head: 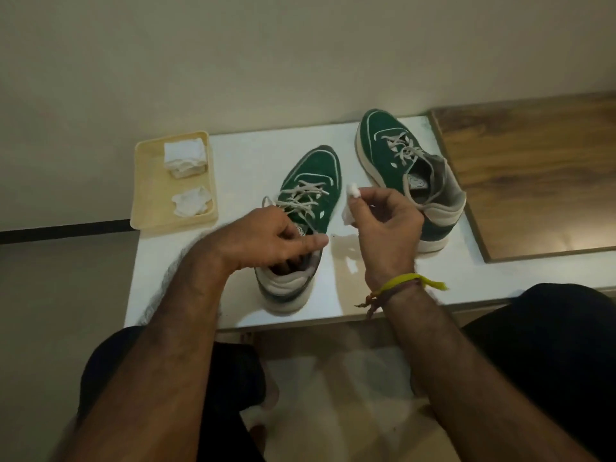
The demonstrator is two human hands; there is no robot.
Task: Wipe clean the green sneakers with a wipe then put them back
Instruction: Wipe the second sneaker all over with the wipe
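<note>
Two green sneakers with grey laces stand on a white table point(233, 151), toes pointing away from me. My left hand point(270, 235) grips the nearer left sneaker point(310, 181) at its collar, fingers tucked inside the opening and thumb stretched over the tongue. Between the two shoes, my right hand point(386, 225) is raised and pinches a small white wipe point(351, 191) with curled fingers. The right sneaker point(386, 145) stands untouched at the far right, partly behind my right hand.
A cream tray point(146, 185) at the table's left end holds a stack of folded white wipes point(184, 156) and a crumpled wipe point(191, 201). A wooden surface point(533, 175) adjoins the table on the right. A wall rises behind. My knees sit under the near edge.
</note>
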